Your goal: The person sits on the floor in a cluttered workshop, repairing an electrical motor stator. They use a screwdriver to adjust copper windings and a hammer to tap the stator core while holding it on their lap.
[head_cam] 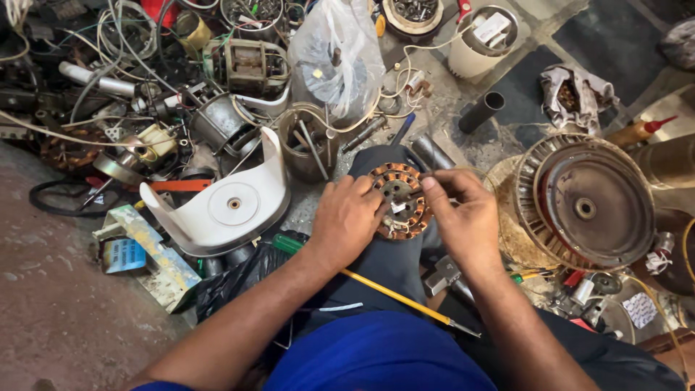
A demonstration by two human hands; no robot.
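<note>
Blue cloth (376,358) fills the bottom edge where we look down, and our dark trouser knee (394,264) rises above it. A yellow rod (405,297) lies slanted across the thigh.

On the knee rests the stator (398,200), a round disc ringed with copper coils. Our left hand (347,221) grips its left rim, fingers curled over the coils. Our right hand (463,213) is closed at its right rim, thumb and forefinger pinched at a small pale piece near the hub; what that piece is we cannot tell.

Left of the left hand, on the floor (51,289), sits a white housing (224,203) with a round hub, just beside a green handle (288,243). Behind the stator stands a can (308,148) with tools upright in it, and behind that a clear bag (337,58). A motor (250,69) and loose wires (108,43) crowd the upper left.

Right of the right hand lies a large finned rotor (583,203), well apart from the stator. Near its top a bottle (637,132) with a red nozzle lies tilted. A dark tube (481,111) and a white bucket (478,43) sit farther back.
</note>
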